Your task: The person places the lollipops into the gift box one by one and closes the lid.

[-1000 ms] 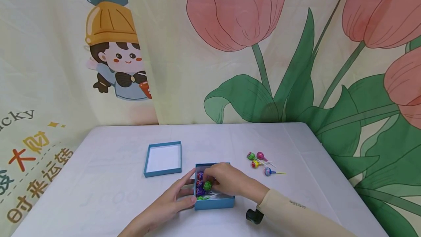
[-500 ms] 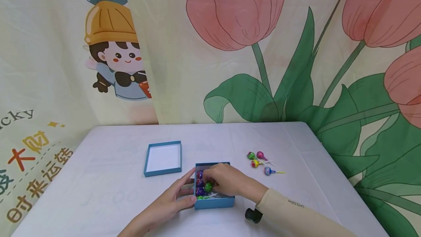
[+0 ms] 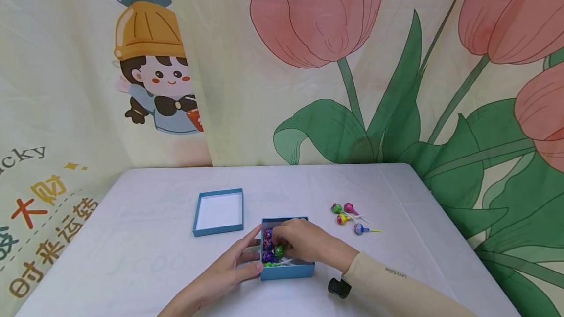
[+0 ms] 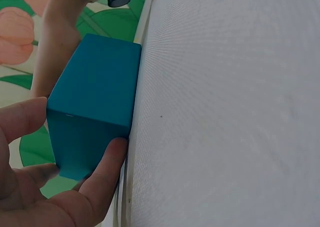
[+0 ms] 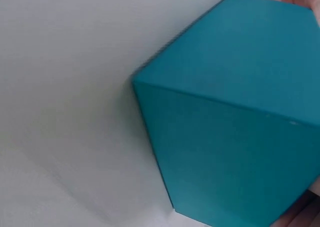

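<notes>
A blue box [image 3: 287, 272] stands on the table with purple-wrapped lollipops [image 3: 268, 256] along its left side. My left hand [image 3: 233, 264] rests against the box's left wall, its fingers fairly straight; the left wrist view shows the fingertips touching the blue side [image 4: 90, 142]. Inside the box, my right hand [image 3: 304, 241] has its fingers curled by a green lollipop [image 3: 279, 250], seemingly pinching it, though the fingertips are partly hidden. In the right wrist view the outer walls of the box [image 5: 225, 152] hide most of that hand.
Left of and behind the box lies its blue-rimmed lid [image 3: 218, 232], white inside facing up. To the right are several loose lollipops, among them a pink one [image 3: 349, 208], a yellow one [image 3: 341, 219] and a blue one [image 3: 359, 229].
The green lollipop by my right fingers has shifted slightly right and down inside the box. My left hand stays against the box wall.
</notes>
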A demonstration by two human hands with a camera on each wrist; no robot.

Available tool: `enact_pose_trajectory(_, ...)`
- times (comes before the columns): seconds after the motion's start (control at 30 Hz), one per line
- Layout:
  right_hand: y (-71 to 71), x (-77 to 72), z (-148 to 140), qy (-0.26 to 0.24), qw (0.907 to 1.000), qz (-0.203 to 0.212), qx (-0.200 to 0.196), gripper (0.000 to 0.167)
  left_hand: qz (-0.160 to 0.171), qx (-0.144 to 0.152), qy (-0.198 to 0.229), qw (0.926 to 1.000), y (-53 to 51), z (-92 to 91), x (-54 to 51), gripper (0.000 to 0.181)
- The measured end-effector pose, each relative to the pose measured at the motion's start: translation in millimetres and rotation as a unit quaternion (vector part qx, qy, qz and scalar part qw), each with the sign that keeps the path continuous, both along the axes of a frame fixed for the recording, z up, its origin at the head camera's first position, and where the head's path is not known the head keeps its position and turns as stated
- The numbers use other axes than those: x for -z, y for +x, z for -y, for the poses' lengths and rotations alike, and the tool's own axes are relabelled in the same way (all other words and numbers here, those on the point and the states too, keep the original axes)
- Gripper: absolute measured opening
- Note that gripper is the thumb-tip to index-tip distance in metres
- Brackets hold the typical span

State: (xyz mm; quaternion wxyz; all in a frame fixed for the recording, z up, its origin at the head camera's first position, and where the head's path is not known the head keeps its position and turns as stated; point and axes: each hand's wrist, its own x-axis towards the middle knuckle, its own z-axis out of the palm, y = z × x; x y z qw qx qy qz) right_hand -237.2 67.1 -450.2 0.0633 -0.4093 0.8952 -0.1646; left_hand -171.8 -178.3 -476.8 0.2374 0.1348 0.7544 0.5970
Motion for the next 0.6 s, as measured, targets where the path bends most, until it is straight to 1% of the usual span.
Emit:
enact_pose_trajectory(0.1,0.1,-6.0,-2,-0.009,0.9998,0.015,0.0,0.021,-0.002,-0.001,0.0,1.0,-0.4,0.1,0.7,0.082)
enact_pose_trajectory(0.23,-1.2,-18.2,-8,-0.023,0.9994,0.026,-0.002,0.022,-0.005,-0.003,-0.004,1.0,-1.0,0.1,1.8,0.083)
enact_pose_trajectory(0.43,-8.6,-35.8,-26,-0.044,0.9986,0.026,0.013,0.028,-0.005,-0.005,-0.004,1.0,-1.1,-0.5,1.4,0.083)
enact_pose_trajectory(0.53,-13.4,-43.2,-38,-0.063,0.9976,0.021,0.017,0.029,-0.004,-0.007,-0.005,1.0,-0.4,-1.0,-0.2,0.083)
enact_pose_trajectory(0.6,-16.8,-47.0,-47,-0.071,0.9973,0.011,0.018,0.029,-0.004,-0.008,-0.006,0.9999,0.1,-1.4,-1.2,0.083)
